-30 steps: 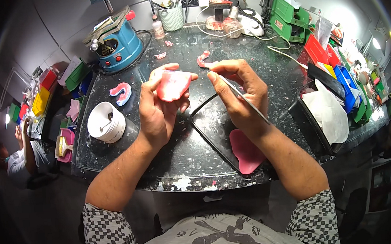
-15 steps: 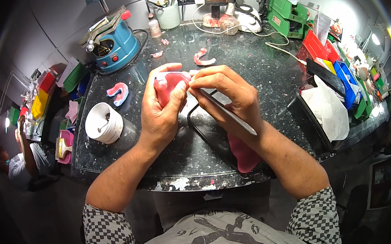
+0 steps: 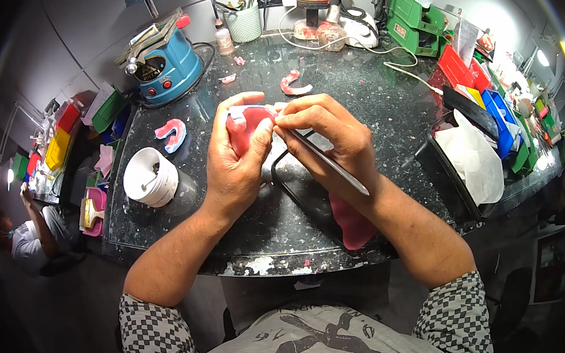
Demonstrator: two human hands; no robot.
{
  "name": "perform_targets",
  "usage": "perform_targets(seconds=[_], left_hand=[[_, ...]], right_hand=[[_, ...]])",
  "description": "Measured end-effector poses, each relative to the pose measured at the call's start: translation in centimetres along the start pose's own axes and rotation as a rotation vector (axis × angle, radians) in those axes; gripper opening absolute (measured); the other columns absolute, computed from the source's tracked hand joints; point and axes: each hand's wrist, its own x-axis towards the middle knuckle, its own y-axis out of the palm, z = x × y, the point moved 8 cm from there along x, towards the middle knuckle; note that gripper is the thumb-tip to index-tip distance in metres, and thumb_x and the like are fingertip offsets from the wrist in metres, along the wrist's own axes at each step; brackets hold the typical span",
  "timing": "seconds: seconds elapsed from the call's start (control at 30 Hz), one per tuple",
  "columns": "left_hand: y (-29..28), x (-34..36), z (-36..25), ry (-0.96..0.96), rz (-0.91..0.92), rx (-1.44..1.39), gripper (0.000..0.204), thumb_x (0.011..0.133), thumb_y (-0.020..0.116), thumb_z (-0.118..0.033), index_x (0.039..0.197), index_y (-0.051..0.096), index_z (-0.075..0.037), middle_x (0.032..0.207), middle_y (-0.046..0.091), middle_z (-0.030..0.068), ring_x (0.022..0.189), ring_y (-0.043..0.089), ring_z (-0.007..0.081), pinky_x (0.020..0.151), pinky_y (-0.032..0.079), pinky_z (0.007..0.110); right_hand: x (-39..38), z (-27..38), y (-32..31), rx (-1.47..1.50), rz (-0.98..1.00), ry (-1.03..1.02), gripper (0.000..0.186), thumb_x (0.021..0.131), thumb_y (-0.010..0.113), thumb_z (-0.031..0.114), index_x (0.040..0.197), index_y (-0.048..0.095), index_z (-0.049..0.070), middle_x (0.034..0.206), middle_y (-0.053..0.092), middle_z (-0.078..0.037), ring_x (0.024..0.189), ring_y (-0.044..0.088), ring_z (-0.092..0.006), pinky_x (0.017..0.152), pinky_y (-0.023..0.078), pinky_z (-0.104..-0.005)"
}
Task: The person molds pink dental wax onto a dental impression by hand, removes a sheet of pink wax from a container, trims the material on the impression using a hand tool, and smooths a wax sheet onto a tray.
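Observation:
My left hand [image 3: 235,160] is closed round a pink dental model [image 3: 244,128] with a pale rim, thumb pressed on its near face. In my right hand [image 3: 331,131] is a slim grey metal hand tool [image 3: 333,165], gripped like a pen with its handle slanting back toward my forearm. The tool's tip is hidden at the model's right edge, where my two hands meet. Beneath my right forearm lies a pink sheet [image 3: 352,221], partly covered, beside a black-edged item I cannot make out.
On the dark speckled bench stand a white tub [image 3: 150,178], a blue machine [image 3: 167,68] and a black bin [image 3: 454,172] with white paper. A pink-and-blue arch piece [image 3: 174,135] and a red arch piece [image 3: 294,85] lie beyond my hands. Another person [image 3: 33,224] sits far left.
The model has tilted very slightly in my left hand. My right hand and the tool have hardly moved. At far left the other person's raised arm has shifted a little.

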Motion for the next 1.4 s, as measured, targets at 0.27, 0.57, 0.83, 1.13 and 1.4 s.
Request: perform_targets(seconds=[0.27, 0.57, 0.83, 1.13, 1.4], left_hand=[[0.1, 0.1, 0.3, -0.011, -0.029, -0.019, 0.039, 0.104, 0.060, -0.012, 0.138, 0.045, -0.003, 0.104, 0.063, 0.0018, 0.077, 0.054, 0.0042, 0.065, 0.043, 0.020], [-0.4, 0.1, 1.0, -0.057, -0.031, 0.001, 0.036, 0.104, 0.060, -0.012, 0.136, 0.047, -0.004, 0.102, 0.064, 0.0010, 0.075, 0.054, 0.0043, 0.063, 0.043, 0.021], [-0.4, 0.4, 1.4, -0.105, -0.070, -0.100, 0.032, 0.103, 0.061, -0.009, 0.132, 0.048, -0.003, 0.096, 0.065, 0.0010, 0.071, 0.054, 0.0035, 0.060, 0.042, 0.019], [-0.9, 0.4, 2.1, -0.169, -0.059, -0.098, 0.028, 0.102, 0.061, -0.011, 0.127, 0.053, -0.003, 0.104, 0.069, 0.0041, 0.071, 0.057, 0.0057, 0.060, 0.042, 0.021], [-1.5, 0.9, 2.2, -0.193, -0.038, -0.093, 0.026, 0.100, 0.061, -0.012, 0.123, 0.057, -0.002, 0.105, 0.071, 0.0060, 0.070, 0.056, 0.0055, 0.057, 0.039, 0.020]], right_hand=[[0.1, 0.1, 0.1, -0.016, -0.005, 0.021, 0.015, 0.083, 0.077, -0.003, 0.095, 0.069, 0.001, 0.099, 0.071, -0.013, 0.092, 0.072, -0.0249, 0.080, 0.057, -0.0341], [0.1, -0.1, 0.3, -0.030, 0.033, 0.067, 0.016, 0.081, 0.075, -0.004, 0.094, 0.066, 0.001, 0.097, 0.069, -0.013, 0.092, 0.072, -0.0270, 0.081, 0.057, -0.0353], [-0.1, -0.6, 0.6, -0.004, 0.102, 0.053, 0.020, 0.085, 0.072, 0.000, 0.102, 0.061, 0.003, 0.103, 0.062, -0.014, 0.090, 0.070, -0.0329, 0.076, 0.058, -0.0391], [0.2, -0.8, 0.6, -0.001, 0.091, 0.107, 0.016, 0.081, 0.072, -0.007, 0.092, 0.064, 0.000, 0.092, 0.065, -0.013, 0.095, 0.071, -0.0286, 0.088, 0.055, -0.0375], [0.1, -1.3, 0.9, 0.010, 0.152, 0.077, 0.018, 0.083, 0.067, -0.003, 0.098, 0.059, 0.003, 0.098, 0.061, -0.014, 0.091, 0.067, -0.0336, 0.080, 0.055, -0.0402]])
